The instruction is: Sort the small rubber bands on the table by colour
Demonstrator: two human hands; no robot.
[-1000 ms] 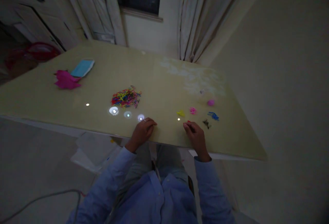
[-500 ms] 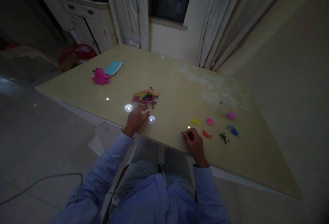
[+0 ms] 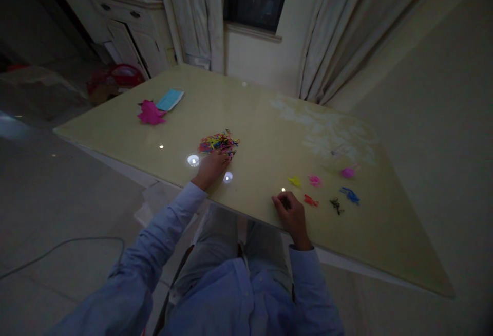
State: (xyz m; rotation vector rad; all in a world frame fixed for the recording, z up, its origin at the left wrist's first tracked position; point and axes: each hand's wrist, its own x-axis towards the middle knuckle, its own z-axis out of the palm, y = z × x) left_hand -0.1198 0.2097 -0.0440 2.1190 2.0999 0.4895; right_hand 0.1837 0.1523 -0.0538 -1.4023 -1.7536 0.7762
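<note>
A pile of small multicoloured elastic bands (image 3: 219, 142) lies on the cream table. My left hand (image 3: 211, 170) reaches over its near edge, fingertips bent down and drawn together at the bands; whatever they pinch is hidden. Close to the table's front edge rests my right hand (image 3: 291, 212), curled with thumb and finger meeting, its contents too dark to make out. Beside it sit little single-colour clusters of bands: yellow (image 3: 294, 181), pink (image 3: 315, 181), red (image 3: 310, 200), black (image 3: 336, 206) and blue (image 3: 349, 195).
A magenta crumpled item (image 3: 151, 113) lies next to a blue face mask (image 3: 170, 99) at the table's far left. A purple bundle (image 3: 347, 172) sits beyond the blue cluster. The tabletop (image 3: 254, 120) ends at the front edge, above my legs.
My left hand has moved forward and slightly right, from just short of the pile onto its near edge. My right hand stays in place, still curled.
</note>
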